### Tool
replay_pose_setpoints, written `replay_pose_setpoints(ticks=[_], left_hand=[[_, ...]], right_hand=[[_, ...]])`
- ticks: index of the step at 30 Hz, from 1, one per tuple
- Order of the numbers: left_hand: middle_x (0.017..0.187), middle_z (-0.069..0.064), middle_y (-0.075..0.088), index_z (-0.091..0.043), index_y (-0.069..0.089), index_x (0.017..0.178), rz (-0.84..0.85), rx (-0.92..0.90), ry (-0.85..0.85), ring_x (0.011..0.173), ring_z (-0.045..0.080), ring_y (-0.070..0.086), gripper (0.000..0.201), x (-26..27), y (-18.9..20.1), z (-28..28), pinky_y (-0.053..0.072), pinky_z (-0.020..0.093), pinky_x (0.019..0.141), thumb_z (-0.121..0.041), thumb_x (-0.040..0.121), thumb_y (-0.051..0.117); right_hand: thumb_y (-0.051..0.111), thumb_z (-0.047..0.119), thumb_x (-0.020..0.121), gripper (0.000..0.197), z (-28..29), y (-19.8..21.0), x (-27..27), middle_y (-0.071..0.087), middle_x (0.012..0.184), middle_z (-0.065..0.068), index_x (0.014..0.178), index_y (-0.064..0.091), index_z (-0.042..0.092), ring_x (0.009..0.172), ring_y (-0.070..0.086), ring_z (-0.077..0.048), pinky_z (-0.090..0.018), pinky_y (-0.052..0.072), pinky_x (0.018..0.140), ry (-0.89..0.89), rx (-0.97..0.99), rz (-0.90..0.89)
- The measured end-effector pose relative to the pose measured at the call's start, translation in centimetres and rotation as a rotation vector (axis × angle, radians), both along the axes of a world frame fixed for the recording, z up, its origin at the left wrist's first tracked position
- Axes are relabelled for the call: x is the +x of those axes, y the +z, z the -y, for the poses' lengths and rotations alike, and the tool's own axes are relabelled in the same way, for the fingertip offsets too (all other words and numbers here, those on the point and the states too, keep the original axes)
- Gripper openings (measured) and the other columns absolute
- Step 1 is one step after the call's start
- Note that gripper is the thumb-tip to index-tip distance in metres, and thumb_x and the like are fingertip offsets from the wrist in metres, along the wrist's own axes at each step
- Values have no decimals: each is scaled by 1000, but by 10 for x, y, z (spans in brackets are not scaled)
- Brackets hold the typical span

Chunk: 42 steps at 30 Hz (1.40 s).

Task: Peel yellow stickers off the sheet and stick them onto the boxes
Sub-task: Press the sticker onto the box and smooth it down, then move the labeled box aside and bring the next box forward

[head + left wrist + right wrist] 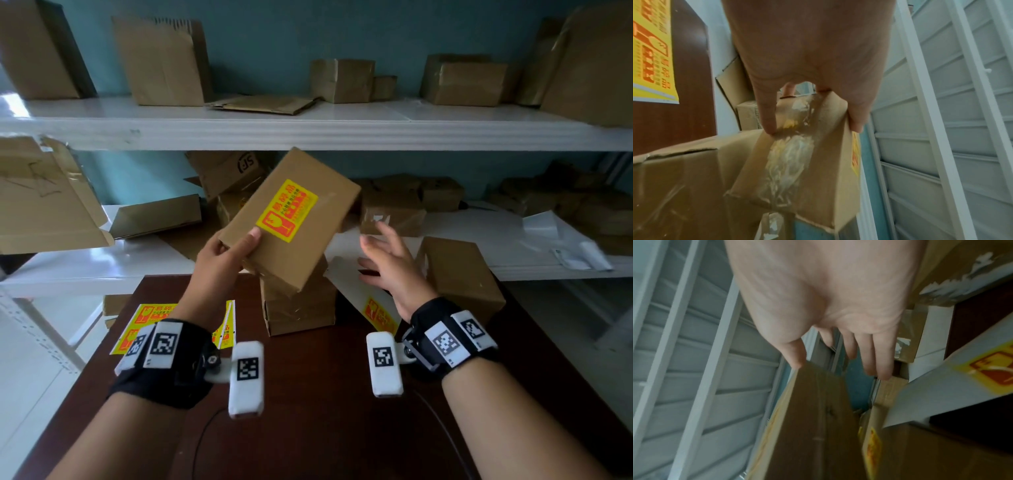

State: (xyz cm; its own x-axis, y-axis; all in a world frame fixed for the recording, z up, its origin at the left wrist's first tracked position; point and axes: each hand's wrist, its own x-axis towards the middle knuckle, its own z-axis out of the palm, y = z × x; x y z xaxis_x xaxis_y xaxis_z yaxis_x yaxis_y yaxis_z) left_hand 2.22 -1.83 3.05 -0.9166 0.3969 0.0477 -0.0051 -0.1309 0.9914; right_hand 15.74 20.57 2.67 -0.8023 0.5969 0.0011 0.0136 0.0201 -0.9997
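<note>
Above the dark brown wooden table (pixel 308 394), the left hand (pixel 222 257) pinches the labelled, flat brown cardboard box (pixel 291 219) by its near corner, seemingly light and stiff; the right hand (pixel 394 270) is spread, empty.

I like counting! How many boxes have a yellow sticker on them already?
2. One is the held box, up in the left hand. The lower box sits just below it, its sticker showing only from the right wrist. More may be hidden.

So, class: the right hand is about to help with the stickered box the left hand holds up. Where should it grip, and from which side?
Grip the box's free long right edge, coming from the right. The left hand holds the near-left corner, and the open right hand is already beside that edge.
</note>
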Motion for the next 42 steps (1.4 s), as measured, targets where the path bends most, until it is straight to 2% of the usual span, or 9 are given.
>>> replay_pose_setpoints(ticks=[5,10,15,20,23,26,31,34,42], left_hand=[[123,9,69,-19,58,130,112,108,166,98,20,70,53,-26,-10,22,56,38,74,-42,85,74],[124,10,67,-19,59,128,201,72,265,101,26,69,61,-49,-25,45,58,39,65,-47,78,77],[123,9,63,-14,56,128,295,-43,311,107,27,64,78,-65,-44,63,59,51,82,-53,66,83],[108,8,62,-11,56,119,359,-196,261,99,23,62,57,-62,-60,66,56,54,86,-46,80,78],[122,14,61,-10,51,132,404,-276,181,102,31,64,88,-58,-66,60,59,56,72,-59,67,82],[126,13,56,-10,45,135,356,-341,143,106,31,62,91,-57,-70,51,61,52,68,-61,68,80],[118,10,56,-11,42,133,313,-458,51,104,29,60,69,-42,-65,34,54,54,90,-57,86,65],[125,13,56,-13,42,138,244,-581,21,106,34,60,75,-36,-66,24,53,52,91,-67,87,55],[119,12,56,-11,49,137,181,-706,13,103,34,59,78,-31,-68,10,54,50,89,-71,89,47]], right_hand=[[61,39,98,54,6,-15,-3,37,157,11,149,43,35,145,33,-12,-35,30,116,123,484,176],[62,43,96,57,21,-31,-10,22,164,13,149,41,44,153,15,-13,-40,21,122,269,787,292],[62,45,94,62,25,-44,-16,13,168,11,151,37,43,156,-2,-21,-43,10,125,310,963,409],[62,43,94,61,28,-52,-20,14,168,12,150,39,41,156,2,-22,-42,13,124,359,986,467],[62,42,94,59,27,-54,-21,19,166,11,149,41,41,155,9,-21,-43,17,124,348,980,463],[63,41,94,55,24,-52,-20,27,162,10,146,46,39,151,20,-18,-40,23,122,314,969,454],[65,37,94,42,13,-47,-12,39,150,8,135,56,32,140,36,-17,-29,31,109,240,979,458],[66,32,94,38,9,-45,-6,42,142,5,132,59,30,136,40,-17,-24,30,102,219,996,461],[67,28,94,42,1,-49,0,41,142,4,134,56,32,137,39,-18,-31,35,109,166,1009,479]])
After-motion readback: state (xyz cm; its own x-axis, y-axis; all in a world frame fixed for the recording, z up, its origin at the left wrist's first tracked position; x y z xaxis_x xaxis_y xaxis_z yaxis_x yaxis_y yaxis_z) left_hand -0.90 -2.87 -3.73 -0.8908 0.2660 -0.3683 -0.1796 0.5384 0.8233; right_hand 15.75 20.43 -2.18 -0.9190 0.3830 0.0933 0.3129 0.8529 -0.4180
